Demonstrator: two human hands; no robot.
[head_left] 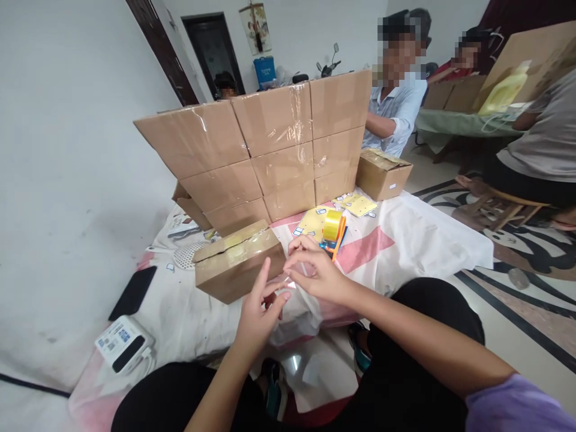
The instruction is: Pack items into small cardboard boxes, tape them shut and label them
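The left hand [261, 312] is spread, index finger raised and thumb held apart from it. The right hand [321, 276] is bent inward, thumb and index tips close together; whether they pinch anything I cannot tell. A small, shiny clear piece [291, 284] shows between the hands, just below the right fingertips; it looks like film or tape, and which hand bears it is unclear.

The front box [238, 267] lies on the cloth [405, 234] just beyond the left hand, whose fingers overlap its near side in view; contact cannot be made out. Shiny tape runs along its top, so I judge its closing well along, though a dark gap shows at the seam. The clear piece is not laid on it.

Just past the right hand stands a yellow tape roll [332, 225], with an orange-handled tool [340, 237] beside it. Farther out, the stack [281, 150] is built up and looks taped; a side box [384, 174] sits apart from the front box, its top also taped.
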